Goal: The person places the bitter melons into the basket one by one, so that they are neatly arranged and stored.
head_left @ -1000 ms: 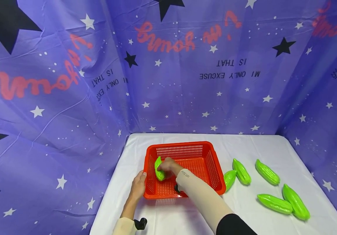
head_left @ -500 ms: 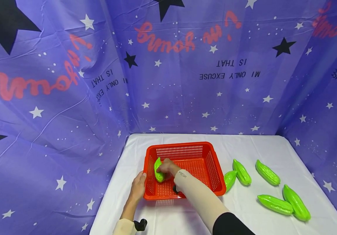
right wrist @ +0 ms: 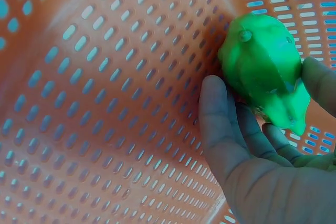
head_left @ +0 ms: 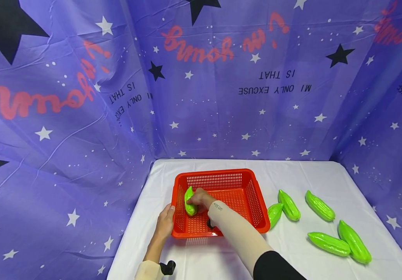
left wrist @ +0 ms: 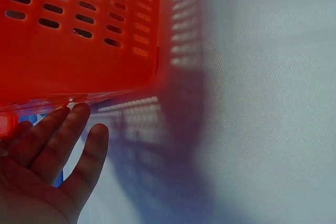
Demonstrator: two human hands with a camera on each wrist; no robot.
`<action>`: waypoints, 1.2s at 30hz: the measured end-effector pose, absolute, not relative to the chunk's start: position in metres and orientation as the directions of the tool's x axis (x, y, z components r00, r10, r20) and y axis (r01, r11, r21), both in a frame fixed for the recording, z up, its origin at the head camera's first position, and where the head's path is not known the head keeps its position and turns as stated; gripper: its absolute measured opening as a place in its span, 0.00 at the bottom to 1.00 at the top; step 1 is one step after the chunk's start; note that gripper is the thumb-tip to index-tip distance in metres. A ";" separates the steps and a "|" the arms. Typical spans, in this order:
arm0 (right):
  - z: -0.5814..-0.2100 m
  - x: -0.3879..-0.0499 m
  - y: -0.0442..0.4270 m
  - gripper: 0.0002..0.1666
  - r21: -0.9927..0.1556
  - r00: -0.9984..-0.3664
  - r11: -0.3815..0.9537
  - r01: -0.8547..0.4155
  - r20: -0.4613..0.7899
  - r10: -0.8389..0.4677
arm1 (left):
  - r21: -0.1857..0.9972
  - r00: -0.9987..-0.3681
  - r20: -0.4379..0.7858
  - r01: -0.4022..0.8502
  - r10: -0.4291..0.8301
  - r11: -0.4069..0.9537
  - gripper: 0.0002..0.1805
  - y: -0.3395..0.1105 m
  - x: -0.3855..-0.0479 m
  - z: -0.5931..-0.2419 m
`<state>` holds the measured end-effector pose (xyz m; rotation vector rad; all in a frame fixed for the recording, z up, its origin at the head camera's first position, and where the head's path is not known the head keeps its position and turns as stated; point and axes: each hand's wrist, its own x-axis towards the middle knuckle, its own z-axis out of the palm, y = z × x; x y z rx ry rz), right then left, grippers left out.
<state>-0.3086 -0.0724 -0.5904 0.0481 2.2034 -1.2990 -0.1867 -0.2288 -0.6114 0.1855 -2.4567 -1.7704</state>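
A bright green, ridged bitter melon [head_left: 189,202] stands lengthwise against the left inner wall of the red plastic basket [head_left: 227,229]. Reaching into the basket, my right hand [head_left: 201,197] holds this melon, with the thumb on one side and the fingers around the other, as the right wrist view shows. My left hand [head_left: 166,221] touches the basket's left side from outside. In the left wrist view its fairly straight fingers [left wrist: 79,124] meet the red wall; the thumb is hidden there.
Several more green bitter melons lie on the white cloth-covered table [head_left: 201,260] to the right of the basket. One melon [head_left: 274,214] lies close against the basket's right wall. Purple star-printed curtains [head_left: 222,128] hang at the back and sides.
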 end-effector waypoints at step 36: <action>-0.506 -0.297 0.021 0.21 -0.871 -0.894 0.468 0.147 -0.320 -0.314 | 0.955 -0.983 0.001 -0.053 -0.183 0.291 0.23 -0.229 -0.189 -0.615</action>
